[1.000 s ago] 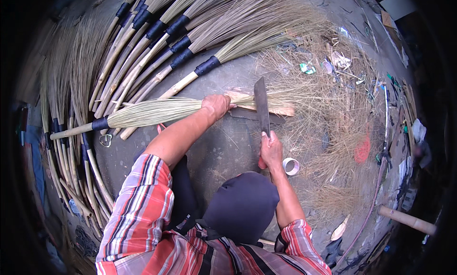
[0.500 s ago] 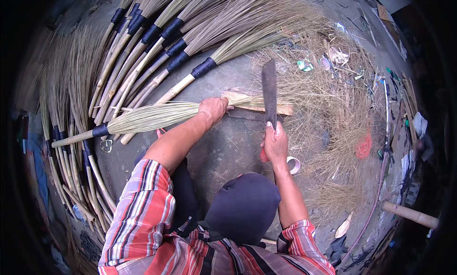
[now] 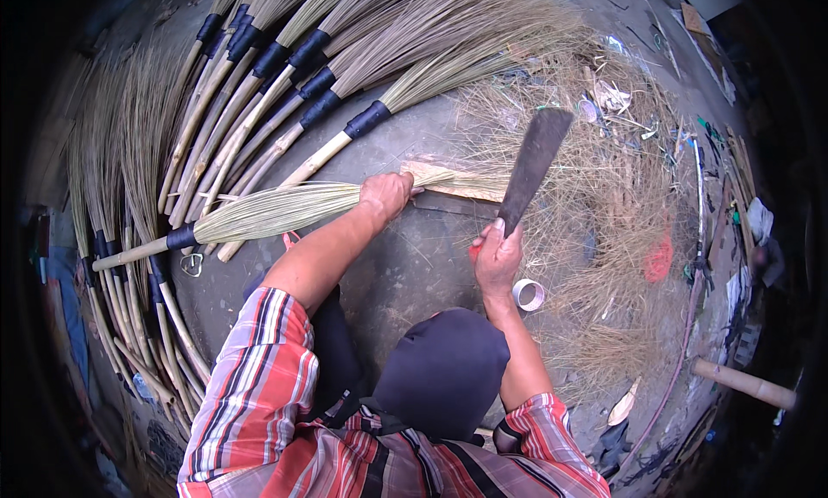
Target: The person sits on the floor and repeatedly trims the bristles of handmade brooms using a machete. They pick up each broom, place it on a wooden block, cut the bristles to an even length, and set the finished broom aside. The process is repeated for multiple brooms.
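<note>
My left hand is closed around the bristles of a grass broom near their tips. The broom lies sideways, its pale stick and dark binding off to the left. The bristle ends stick out past my fist over a wooden block. Held up in my right hand is a machete with a dark, wide blade. It tilts up and to the right, beside the block's right end. Something red shows at the machete's handle under my fingers.
Finished-looking brooms with dark bindings lie fanned out at the upper left; more brooms stretch down the left side. Loose grass clippings litter the floor to the right. A roll of tape sits by my right forearm, and a bamboo pole at the far right.
The machete has swung from nearly upright to a rightward tilt, its tip moving right. My right hand has shifted slightly down. My left hand and the broom have stayed nearly in place.
</note>
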Available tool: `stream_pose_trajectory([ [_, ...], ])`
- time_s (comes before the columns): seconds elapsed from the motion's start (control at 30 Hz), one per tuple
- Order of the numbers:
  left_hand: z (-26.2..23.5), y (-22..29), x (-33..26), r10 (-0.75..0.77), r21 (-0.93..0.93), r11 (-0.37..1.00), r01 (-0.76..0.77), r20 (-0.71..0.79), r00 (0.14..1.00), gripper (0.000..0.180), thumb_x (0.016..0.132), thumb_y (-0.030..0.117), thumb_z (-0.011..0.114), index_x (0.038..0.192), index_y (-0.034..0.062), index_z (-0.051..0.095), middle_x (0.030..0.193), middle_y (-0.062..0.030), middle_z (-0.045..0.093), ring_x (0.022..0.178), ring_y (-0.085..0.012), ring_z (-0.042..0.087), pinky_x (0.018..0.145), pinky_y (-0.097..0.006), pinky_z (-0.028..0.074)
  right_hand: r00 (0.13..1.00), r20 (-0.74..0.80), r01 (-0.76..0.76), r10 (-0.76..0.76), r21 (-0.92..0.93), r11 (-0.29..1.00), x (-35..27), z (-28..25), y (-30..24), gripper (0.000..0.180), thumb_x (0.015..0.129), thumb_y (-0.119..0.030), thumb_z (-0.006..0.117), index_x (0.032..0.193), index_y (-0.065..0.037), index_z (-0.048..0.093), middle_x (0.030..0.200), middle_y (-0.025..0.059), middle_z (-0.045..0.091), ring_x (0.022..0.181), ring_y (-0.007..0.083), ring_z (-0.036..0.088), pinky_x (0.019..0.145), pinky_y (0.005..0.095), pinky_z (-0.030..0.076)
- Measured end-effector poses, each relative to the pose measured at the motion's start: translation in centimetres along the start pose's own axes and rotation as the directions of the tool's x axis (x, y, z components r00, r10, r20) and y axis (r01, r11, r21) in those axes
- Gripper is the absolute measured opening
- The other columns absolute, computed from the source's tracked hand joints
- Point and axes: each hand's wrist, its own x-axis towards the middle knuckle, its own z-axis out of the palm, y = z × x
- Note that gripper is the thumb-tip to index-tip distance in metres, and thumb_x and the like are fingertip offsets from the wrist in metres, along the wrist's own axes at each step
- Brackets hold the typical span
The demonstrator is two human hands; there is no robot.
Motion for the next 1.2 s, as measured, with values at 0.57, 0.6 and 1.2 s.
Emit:
stream_pose_trajectory([
  [0.57,-0.2,-0.1,0.2,0.014,-0.015,1.000,-0.014,0.000,1.000,0.045,0.105,0.050,0.052,0.107,0.0078,0.066,0.093,-0.0224,0.075,0.088,-0.0428,0.074,0.076,-0.053,0.058,0.923,0.277,-0.167,0.266,-0.335,0.927,-2.3,2.2,0.9,0.024,0.106,-0.022,0.049,0.114,0.001,0.054,0.081,0.0277,0.069,0.081,0.0509,0.069,0.071,0.0590,0.050],
  [0.6,-0.2,-0.1,0.3,0.005,-0.013,1.000,-0.006,-0.054,0.999,0.045,0.105,0.050,0.052,0.107,0.0076,0.066,0.093,-0.0224,0.075,0.088,-0.0428,0.074,0.076,-0.053,0.058,0.939,0.242,-0.175,0.245,-0.279,0.944,-2.6,2.3,1.0,0.024,0.106,-0.022,0.050,0.114,0.001,0.054,0.079,0.0269,0.069,0.079,0.0489,0.070,0.069,0.0574,0.051],
  [1.2,-8.9,1.5,-1.9,0.083,-0.061,0.995,-0.077,0.100,0.992,0.054,0.098,0.056,0.062,0.117,0.0053,0.067,0.101,-0.0246,0.074,0.100,-0.0457,0.070,0.087,-0.053,0.055,0.992,0.120,-0.008,0.048,-0.309,0.951,-1.5,2.0,0.6,0.062,0.100,-0.040,0.067,0.137,0.006,0.050,0.134,0.0261,0.055,0.120,0.0312,0.063,0.090,0.0409,0.054],
])
